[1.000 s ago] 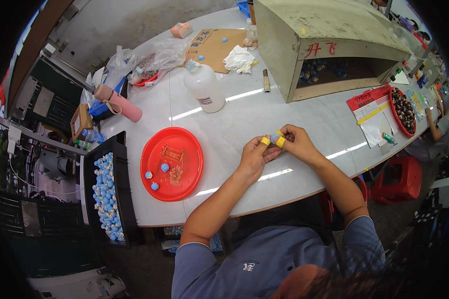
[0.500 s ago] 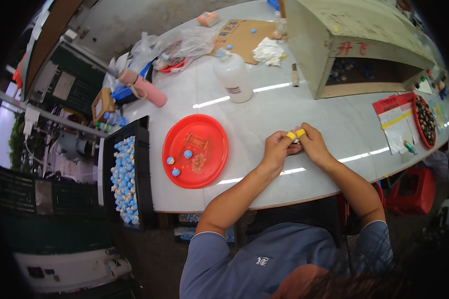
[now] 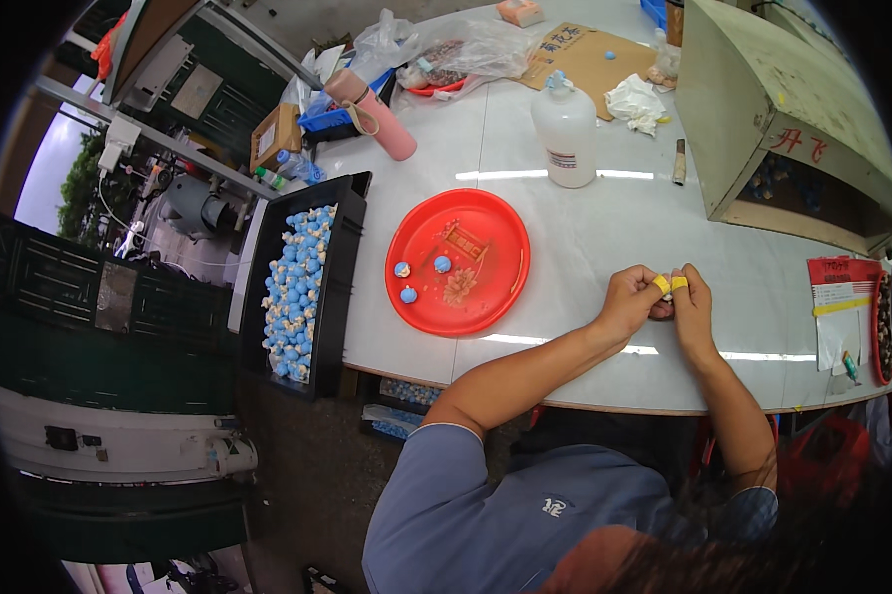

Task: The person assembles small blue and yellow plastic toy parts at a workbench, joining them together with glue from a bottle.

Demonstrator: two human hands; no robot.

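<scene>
A white table point(image 3: 604, 228) is filling most of the view, with a person in a grey-blue shirt point(image 3: 505, 515) leaning over its near edge. At the far right a large pale box point(image 3: 773, 109) with an open front is standing on the table. Off the table's left edge, a black tray point(image 3: 342, 297) is holding rows of small blue and cream pieces. A red plate point(image 3: 486, 297) is lying just left of the hands, with three small blue pieces point(image 3: 442, 264) sitting on it. Behind the plate a white bottle point(image 3: 566, 132) is standing upright, and a pink flask point(image 3: 372, 99) is lying farther left. The left hand point(image 3: 629, 302) and right hand point(image 3: 692, 307) are pressing together over the table, fingers curled in and pinching a tiny piece point(image 3: 667, 296) between yellow-covered fingertips point(image 3: 661, 284); what the piece is cannot be told.
</scene>
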